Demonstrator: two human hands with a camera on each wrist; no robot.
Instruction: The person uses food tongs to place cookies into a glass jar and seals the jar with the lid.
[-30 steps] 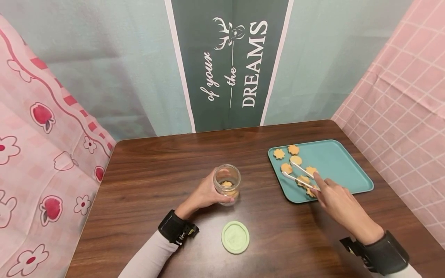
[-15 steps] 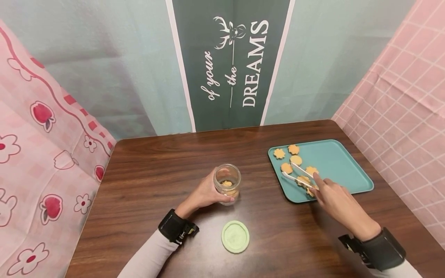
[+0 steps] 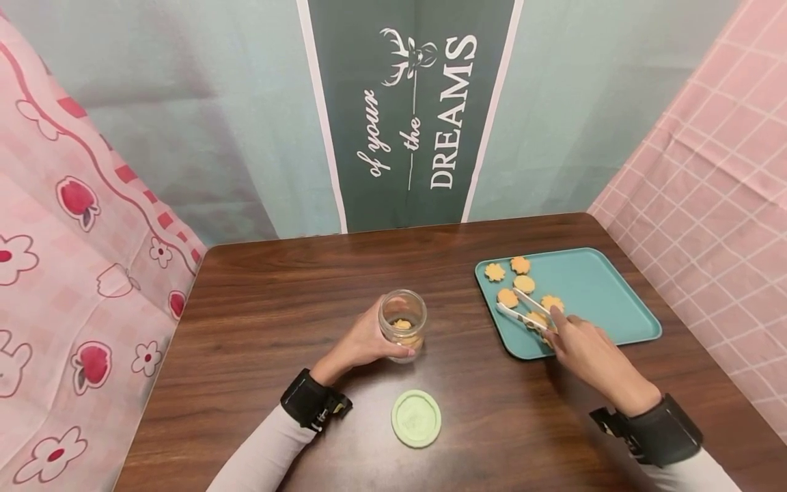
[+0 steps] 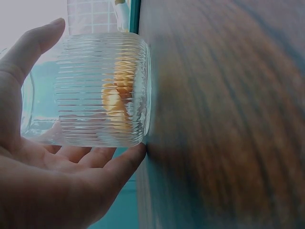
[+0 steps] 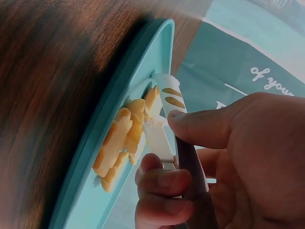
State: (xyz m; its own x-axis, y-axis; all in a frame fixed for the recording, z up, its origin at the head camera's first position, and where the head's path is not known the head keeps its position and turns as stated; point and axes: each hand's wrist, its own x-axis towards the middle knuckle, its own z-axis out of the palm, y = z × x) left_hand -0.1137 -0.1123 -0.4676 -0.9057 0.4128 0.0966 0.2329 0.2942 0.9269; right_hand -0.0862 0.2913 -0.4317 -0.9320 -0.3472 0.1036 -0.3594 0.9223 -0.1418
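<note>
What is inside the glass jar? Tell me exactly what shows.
Inside the glass jar, gripped by the left hand, orange cookies lie at the bottom. Their number cannot be told: the ribbed glass distorts them, and fingers cover part of the wall.

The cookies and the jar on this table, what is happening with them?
A person's right hand holds white tongs over the cookies on the teal tray, arms spread around one. The left hand holds an open glass jar upright on the table; some cookies are already inside. Its green lid lies nearby.
</note>
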